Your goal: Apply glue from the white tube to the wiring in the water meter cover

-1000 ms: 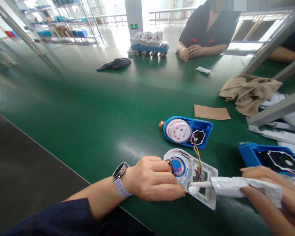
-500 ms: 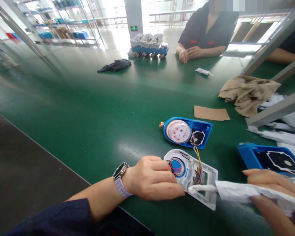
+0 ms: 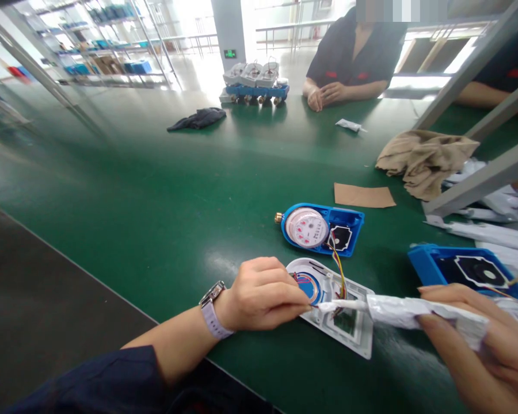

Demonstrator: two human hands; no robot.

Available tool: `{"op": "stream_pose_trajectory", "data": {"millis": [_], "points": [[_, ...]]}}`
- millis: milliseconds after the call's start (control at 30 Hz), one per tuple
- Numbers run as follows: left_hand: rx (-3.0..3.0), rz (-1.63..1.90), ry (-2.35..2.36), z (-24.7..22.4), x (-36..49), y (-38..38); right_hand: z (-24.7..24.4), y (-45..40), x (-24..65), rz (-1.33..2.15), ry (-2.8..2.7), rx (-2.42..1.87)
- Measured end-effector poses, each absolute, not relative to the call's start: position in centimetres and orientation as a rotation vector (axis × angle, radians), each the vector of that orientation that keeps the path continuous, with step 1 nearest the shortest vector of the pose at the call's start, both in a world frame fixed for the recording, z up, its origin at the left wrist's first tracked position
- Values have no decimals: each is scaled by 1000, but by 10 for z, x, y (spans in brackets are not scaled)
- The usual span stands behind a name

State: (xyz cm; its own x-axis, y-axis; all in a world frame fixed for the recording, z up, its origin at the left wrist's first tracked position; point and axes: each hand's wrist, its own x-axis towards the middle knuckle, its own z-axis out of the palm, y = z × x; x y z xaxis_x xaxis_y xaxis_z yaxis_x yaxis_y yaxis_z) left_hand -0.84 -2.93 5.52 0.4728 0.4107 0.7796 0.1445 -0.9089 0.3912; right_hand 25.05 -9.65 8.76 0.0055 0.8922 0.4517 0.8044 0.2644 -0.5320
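My left hand is closed in a pinch over the left edge of a grey-white meter cover. A thin dark end shows at its fingertips; what it belongs to is hidden. My right hand grips a crumpled white tube, whose white-smeared nozzle points left and meets those fingertips. In the cover sit a copper coil on blue and a bundle of coloured wires. These wires run to an open blue water meter with a round dial and a brass fitting, just behind the cover.
Another blue meter housing stands beside my right hand. Behind lie brown cardboard, a beige cloth, white tubes and a grey metal frame. Farther off are a dark cloth, grouped meters and a seated person.
The view has shifted slightly. Both hands have risen a little over the cover, and the nozzle has moved up and left with them, its tip staying at my left fingertips.
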Motion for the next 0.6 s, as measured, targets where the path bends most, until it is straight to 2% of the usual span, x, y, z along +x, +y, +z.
{"op": "stream_pose_trajectory", "data": {"millis": [167,433,600], "points": [[2284,1466,676,55,-6,-28,95,-96,233,100,-1774,-1572],[1464,988,1036,49,-4,-22,79,-88,229,-118,-1820,-1400],[1130,938,1016,43,-1,-16,69,-84,227,-270,-1842,-1265]]}}
